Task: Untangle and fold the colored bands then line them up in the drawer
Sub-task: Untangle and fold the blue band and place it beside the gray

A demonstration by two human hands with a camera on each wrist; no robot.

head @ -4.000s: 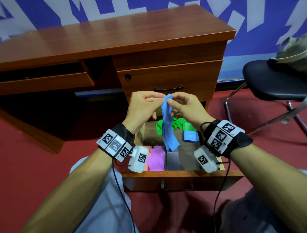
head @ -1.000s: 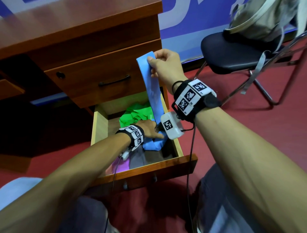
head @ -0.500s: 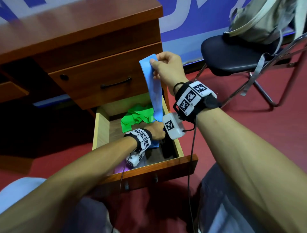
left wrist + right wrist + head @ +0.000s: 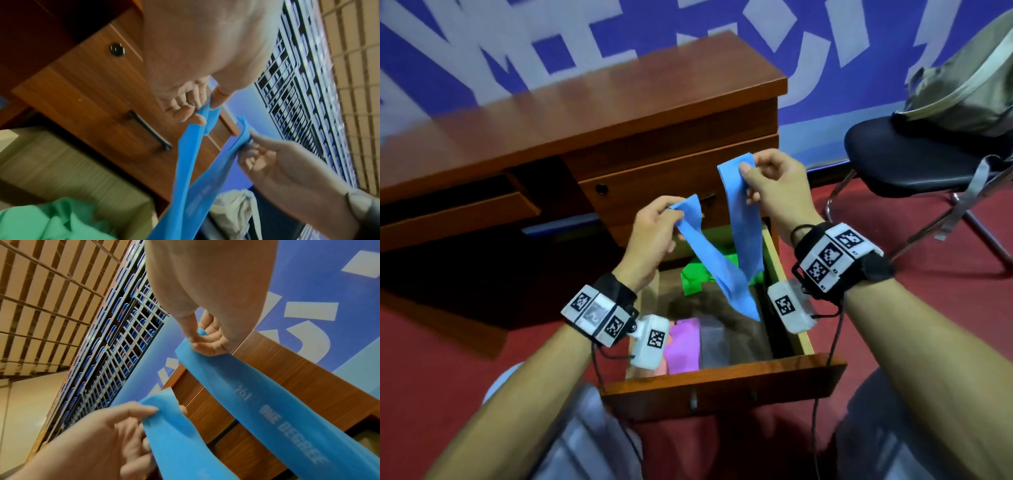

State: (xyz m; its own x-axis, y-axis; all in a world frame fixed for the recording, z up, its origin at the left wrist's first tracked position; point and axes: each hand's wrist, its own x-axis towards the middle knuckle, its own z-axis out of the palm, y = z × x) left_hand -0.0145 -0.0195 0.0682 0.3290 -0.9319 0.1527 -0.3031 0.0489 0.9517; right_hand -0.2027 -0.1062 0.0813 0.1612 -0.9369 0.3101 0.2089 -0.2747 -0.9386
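Hanging in a V, blue band [image 4: 726, 270], one end in each grip

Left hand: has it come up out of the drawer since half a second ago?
Yes. The left hand is now raised above the open drawer, level with the closed drawer front behind, pinching one end of the blue band.

Blue band [image 4: 743, 222], white lettering; green band [image 4: 697, 277]; purple band [image 4: 683, 346], grey band [image 4: 714, 342] beside it; red-brown counter [image 4: 585, 113]; red floor [image 4: 431, 359].
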